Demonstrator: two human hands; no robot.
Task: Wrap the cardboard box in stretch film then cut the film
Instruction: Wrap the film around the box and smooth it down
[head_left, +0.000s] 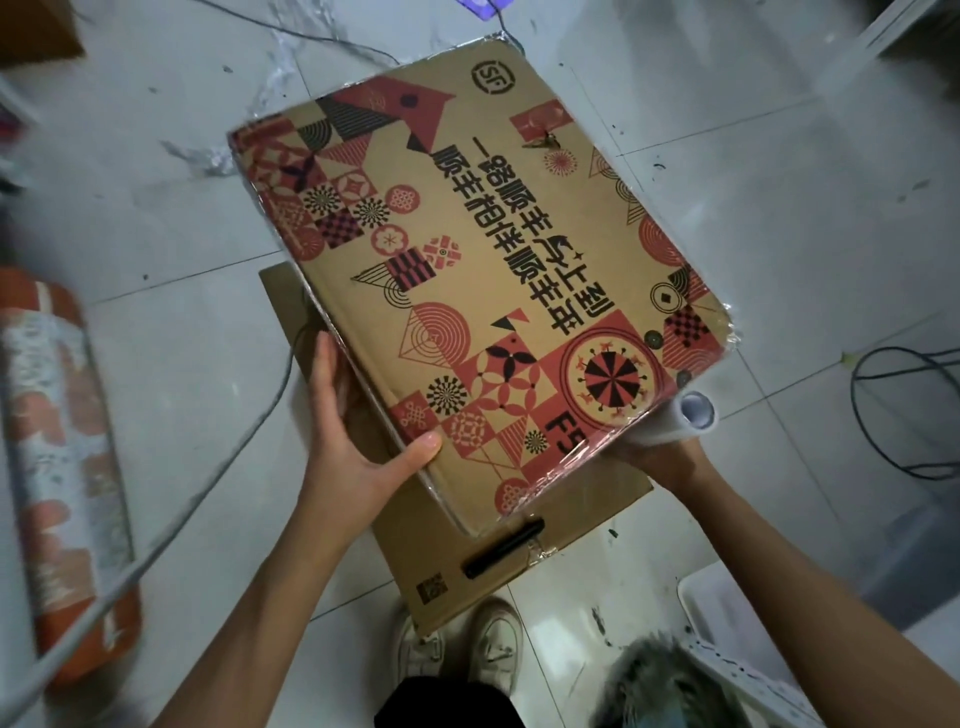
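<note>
A flat cardboard box (498, 270) printed with red and black patterns and large black characters is held tilted above the floor. Clear stretch film covers its face and bunches at the edges. My left hand (358, 431) grips the box's lower left edge, thumb on top, fingers underneath. My right hand (660, 457) is below the box's lower right corner and holds the stretch film roll (685, 415), whose white core end shows beside the corner. Most of the roll is hidden under the box.
A plain cardboard box (519, 561) lies on the tiled floor beneath, with a black cutter (504, 548) on it. An orange and white roll (67, 467) lies at the left. Cables (904, 415) run at the right and a white basket (727, 613) stands at the lower right.
</note>
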